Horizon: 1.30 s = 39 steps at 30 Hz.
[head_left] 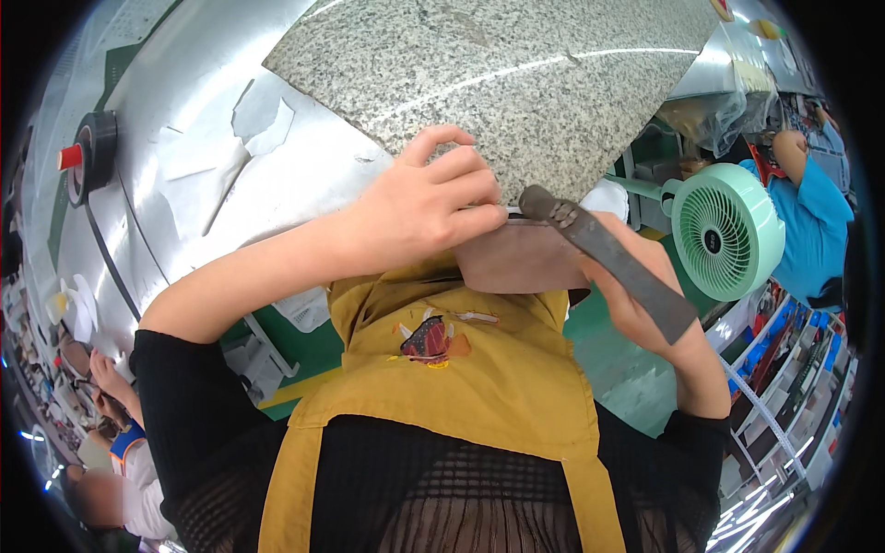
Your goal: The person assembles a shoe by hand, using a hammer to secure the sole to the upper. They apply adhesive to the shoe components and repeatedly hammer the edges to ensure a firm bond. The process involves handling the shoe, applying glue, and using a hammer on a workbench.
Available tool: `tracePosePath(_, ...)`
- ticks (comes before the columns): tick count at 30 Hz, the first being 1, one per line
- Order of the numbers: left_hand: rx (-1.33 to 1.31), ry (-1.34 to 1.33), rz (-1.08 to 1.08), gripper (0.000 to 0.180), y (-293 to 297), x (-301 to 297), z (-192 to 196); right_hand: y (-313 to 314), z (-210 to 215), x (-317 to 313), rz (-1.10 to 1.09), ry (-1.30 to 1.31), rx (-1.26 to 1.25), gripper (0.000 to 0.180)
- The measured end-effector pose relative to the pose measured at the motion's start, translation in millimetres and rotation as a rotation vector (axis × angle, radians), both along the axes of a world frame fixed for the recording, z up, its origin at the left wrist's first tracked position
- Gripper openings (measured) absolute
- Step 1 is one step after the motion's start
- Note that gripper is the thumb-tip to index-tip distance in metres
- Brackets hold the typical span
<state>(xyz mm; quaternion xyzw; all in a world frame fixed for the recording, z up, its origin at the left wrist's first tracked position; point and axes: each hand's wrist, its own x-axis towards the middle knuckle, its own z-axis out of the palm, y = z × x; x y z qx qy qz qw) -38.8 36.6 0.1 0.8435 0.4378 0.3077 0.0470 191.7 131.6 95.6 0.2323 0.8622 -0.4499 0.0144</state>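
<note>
Head view, from the left: a roll of black tape [92,152] with a red core stands on the metal counter [184,101], and pale scraps of paper [263,115] lie on the counter near the corner of a speckled granite slab [516,64]. The left hand [419,203] rests at the slab's near edge, its fingers [461,175] curled down and pressing on a brown leather piece [516,258] that lies on that edge and hangs over it toward the yellow apron [461,369]. The fingertips sit on the top rim of the leather, just beside the tip of a dark metal tool [604,253]. The right hand [645,304] is closed around that tool, which slants up and left so its blunt head touches the leather right beside the left fingertips. Further right a mint-green fan [728,230] stands close to the hand, and beyond it another person in a blue shirt [816,217] works at a bench.
</note>
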Motion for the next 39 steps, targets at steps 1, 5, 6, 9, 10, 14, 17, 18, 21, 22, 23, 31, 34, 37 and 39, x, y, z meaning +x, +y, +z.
tracePosePath(1,0.016,0.017,-0.002,0.022,0,-1,0,1,2,-1,0.011,0.035,0.049,0.038)
tracePosePath(5,0.047,0.027,-0.005,0.023,0,-1,-1,-3,2,-6,0.088,-0.120,0.039,0.041)
tracePosePath(6,0.055,0.016,-0.007,0.023,2,-1,-2,-2,3,-6,0.080,-0.097,0.041,0.042)
tracePosePath(9,0.093,0.046,0.013,0.021,-2,-1,-6,5,5,-8,0.075,-0.026,0.034,0.043)
tracePosePath(10,0.117,0.060,0.019,0.021,-2,0,-6,4,5,-9,0.074,-0.004,0.056,0.042)
tracePosePath(14,0.020,0.014,0.082,0.021,-9,5,0,-12,-9,-10,0.116,-0.076,0.191,0.036)
tracePosePath(17,-0.102,-0.084,0.115,0.022,-8,-1,5,-9,-4,-14,0.099,-0.171,0.128,0.035)
tracePosePath(18,-0.137,-0.117,0.119,0.022,-8,-3,5,-7,-1,-14,0.064,-0.152,0.032,0.039)
tracePosePath(21,-0.003,-0.041,0.022,0.022,-5,-6,-2,-7,6,-15,-0.011,-0.115,-0.077,0.030)
tracePosePath(22,0.022,-0.011,0.025,0.022,-6,-6,-2,-6,6,-15,-0.019,-0.072,-0.056,0.030)
tracePosePath(23,0.045,0.018,0.027,0.022,-7,-6,-1,-5,6,-13,-0.028,-0.030,-0.038,0.030)
tracePosePath(31,0.174,0.057,0.023,0.021,-8,-4,-8,-1,5,-15,0.079,-0.024,0.068,0.048)
tracePosePath(34,0.183,0.074,0.069,0.020,-11,-1,-9,-6,9,-20,0.067,0.000,0.142,0.044)
tracePosePath(37,0.094,-0.004,0.127,0.018,-11,0,-3,-17,-6,-17,0.121,-0.110,0.185,0.037)
tracePosePath(39,-0.096,-0.139,0.207,0.018,-18,2,0,-15,-2,-18,0.121,-0.201,0.130,0.041)
